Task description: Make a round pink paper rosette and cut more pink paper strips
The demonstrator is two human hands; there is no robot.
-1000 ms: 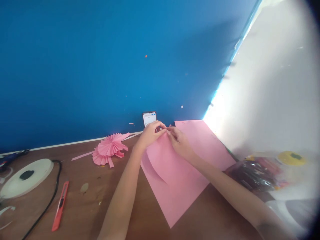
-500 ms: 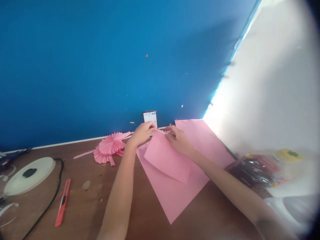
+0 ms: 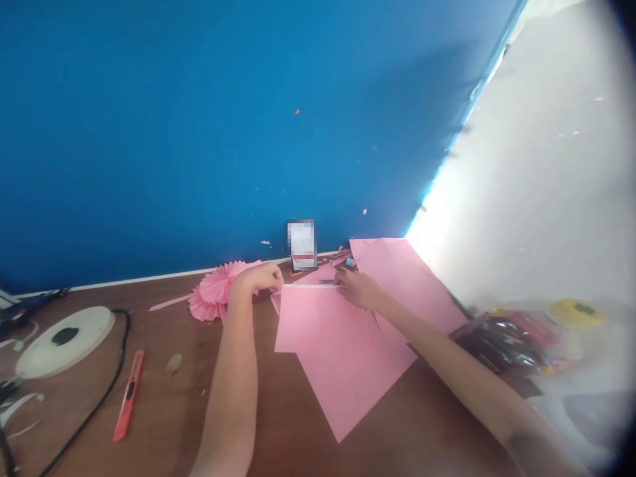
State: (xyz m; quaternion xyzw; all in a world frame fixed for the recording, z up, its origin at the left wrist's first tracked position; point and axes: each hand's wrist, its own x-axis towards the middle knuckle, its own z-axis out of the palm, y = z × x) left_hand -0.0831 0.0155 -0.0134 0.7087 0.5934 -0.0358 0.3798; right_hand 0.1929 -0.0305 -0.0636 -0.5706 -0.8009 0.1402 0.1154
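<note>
A piece of pink paper (image 3: 313,318) with a white strip along its top edge lies over a larger pink sheet (image 3: 342,404). My left hand (image 3: 264,278) is closed on the paper's upper left corner, its fingers curled. At the right end of the white strip, my right hand (image 3: 355,286) is closed with its fingertips on the paper's edge. Dark, thin scissor blades (image 3: 326,281) show beside the right fingers; their handles are hidden. Folded pink paper fans (image 3: 213,291) lie left of my left hand, partly behind its wrist.
A phone (image 3: 302,245) leans on the blue wall. Another pink sheet (image 3: 397,278) lies at the right, near a plastic bag of items (image 3: 511,338). At the left are a red cutter (image 3: 128,396), a white round object (image 3: 64,343) and a black cable (image 3: 106,391).
My left hand has moved left and down, off the front of the phone. The smaller pink paper has turned so its top edge runs level, and the scissor blades now show.
</note>
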